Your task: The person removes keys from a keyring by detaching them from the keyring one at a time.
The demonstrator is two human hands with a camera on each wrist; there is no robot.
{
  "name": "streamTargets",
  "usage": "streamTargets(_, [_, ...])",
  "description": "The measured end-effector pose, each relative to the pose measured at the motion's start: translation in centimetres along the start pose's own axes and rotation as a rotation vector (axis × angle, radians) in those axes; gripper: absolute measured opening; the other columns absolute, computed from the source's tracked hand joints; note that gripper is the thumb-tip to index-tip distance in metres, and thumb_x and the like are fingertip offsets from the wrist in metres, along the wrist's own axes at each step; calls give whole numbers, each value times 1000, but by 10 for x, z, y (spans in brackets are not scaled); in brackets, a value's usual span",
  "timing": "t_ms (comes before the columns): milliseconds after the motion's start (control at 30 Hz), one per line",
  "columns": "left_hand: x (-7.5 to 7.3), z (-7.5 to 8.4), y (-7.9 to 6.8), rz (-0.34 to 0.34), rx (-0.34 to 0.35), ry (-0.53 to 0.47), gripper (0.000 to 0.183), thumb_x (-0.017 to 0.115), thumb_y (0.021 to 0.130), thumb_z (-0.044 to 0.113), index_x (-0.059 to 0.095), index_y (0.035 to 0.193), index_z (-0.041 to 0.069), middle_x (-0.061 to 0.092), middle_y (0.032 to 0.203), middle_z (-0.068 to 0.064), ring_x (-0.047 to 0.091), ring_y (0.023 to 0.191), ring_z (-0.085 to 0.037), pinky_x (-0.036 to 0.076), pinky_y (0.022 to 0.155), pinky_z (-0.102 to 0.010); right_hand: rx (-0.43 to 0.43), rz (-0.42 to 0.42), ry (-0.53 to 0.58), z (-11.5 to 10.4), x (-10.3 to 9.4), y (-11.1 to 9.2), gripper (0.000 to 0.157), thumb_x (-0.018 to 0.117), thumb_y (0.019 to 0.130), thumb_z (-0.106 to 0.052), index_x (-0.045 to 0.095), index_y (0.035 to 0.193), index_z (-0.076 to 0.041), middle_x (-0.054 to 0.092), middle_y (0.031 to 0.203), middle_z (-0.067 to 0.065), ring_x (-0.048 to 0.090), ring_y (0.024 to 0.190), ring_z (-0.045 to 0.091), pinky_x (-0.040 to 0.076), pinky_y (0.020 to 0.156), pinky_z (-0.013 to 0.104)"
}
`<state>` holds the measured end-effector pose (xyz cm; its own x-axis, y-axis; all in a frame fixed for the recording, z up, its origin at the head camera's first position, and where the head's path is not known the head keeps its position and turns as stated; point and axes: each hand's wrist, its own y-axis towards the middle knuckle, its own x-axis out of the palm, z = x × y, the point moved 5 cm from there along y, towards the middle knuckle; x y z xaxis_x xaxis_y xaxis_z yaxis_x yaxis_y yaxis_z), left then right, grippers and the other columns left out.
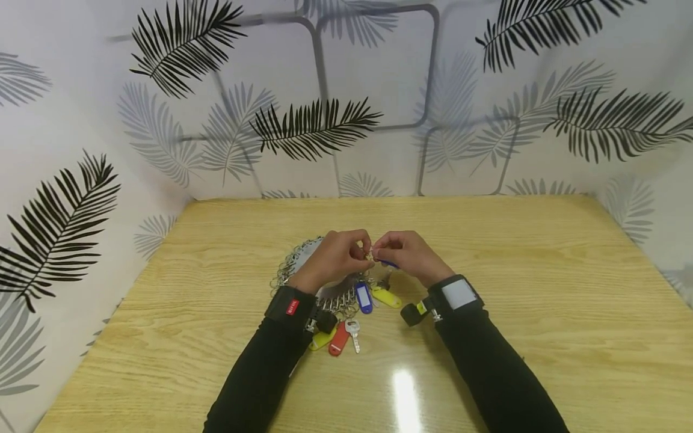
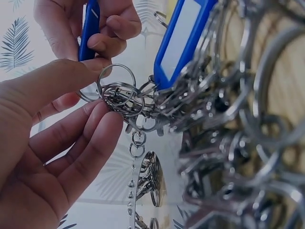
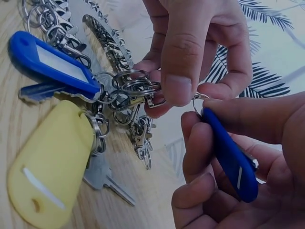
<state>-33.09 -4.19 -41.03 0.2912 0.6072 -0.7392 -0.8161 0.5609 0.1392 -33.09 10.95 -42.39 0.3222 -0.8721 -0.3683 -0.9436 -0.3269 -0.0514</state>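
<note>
While both hands meet above the middle of the table, we see the left hand with thumb and fingertips closed on a cluster of split rings, pinching them at the top of a big bundle of metal rings and clips. The remaining left fingers lie nearly straight beneath the rings, touching them from below. The right hand is curled around a small dark-blue key fob, thumb along its upper face and fingers folded under it (the fob's own little ring sits just at the left thumb's tip).

The table is pale wood grain with a bright glare patch near its front edge. Behind and on both sides stand white walls printed with black and grey palm fronds. Both forearms wear black sleeves with straps at the wrists.

The bundle hangs from the left hand down to the table, just beneath both hands. Spread around its lower edge are a blue tag, a yellow tag, a red tag and a silver key. In the right wrist view the blue tag and yellow tag lie flat on the wood, touching each other, beside the rings.
</note>
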Motion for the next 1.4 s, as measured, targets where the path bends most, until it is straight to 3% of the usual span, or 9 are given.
streamTargets(267, [-1, 0, -3, 23, 18, -4, 18, 74, 86, 12, 60, 97, 6, 68, 80, 1, 64, 71, -9, 52, 64, -26, -14, 34, -43, -3, 1, 0, 11, 62, 95, -12, 68, 100, -5, 67, 94, 8, 60, 87, 20, 50, 81, 40])
streamTargets(400, [0, 0, -3, 14, 9, -37, 19, 74, 86, 11, 60, 99, 5, 68, 82, -1, 64, 73, -10, 52, 64, -27, -19, 49, -79, -4, 0, 0, 10, 63, 95, -14, 69, 100, -7, 66, 91, 6, 59, 84, 20, 49, 76, 35])
streamTargets(667, [2, -3, 0, -7, -77, -29, 24, 73, 87, 10, 64, 109, 9, 69, 92, -3, 65, 85, -13, 53, 72, -27, -63, 19, -87, -8, -2, -3, 9, 62, 95, -12, 68, 98, -6, 65, 86, 10, 57, 79, 20, 49, 73, 34])
streamTargets(1000, [2, -5, 0, -44, -118, -28, 19, 67, 92, 23, 72, 106, 11, 69, 91, 2, 64, 80, -9, 52, 71, -27, -88, 42, -129, -9, -2, -4, 8, 62, 94, -11, 69, 94, -8, 65, 86, 5, 57, 79, 20, 47, 72, 31])
streamTargets(1267, [1, -1, 1, -15, -68, 18, 24, 65, 89, 8, 66, 113, 10, 68, 98, -3, 64, 89, -14, 52, 75, -29, -73, 31, -121, -9, 1, -3, 9, 62, 94, -13, 69, 96, -7, 68, 92, 8, 59, 81, 20, 48, 70, 30])
streamTargets(1400, [2, -2, -1, -22, -77, -11, 24, 65, 90, 10, 62, 114, 11, 67, 102, -4, 64, 94, -16, 53, 76, -30, -64, 32, -136, -9, 1, -3, 9, 62, 95, -13, 69, 95, -8, 69, 94, 8, 62, 83, 21, 47, 67, 30])
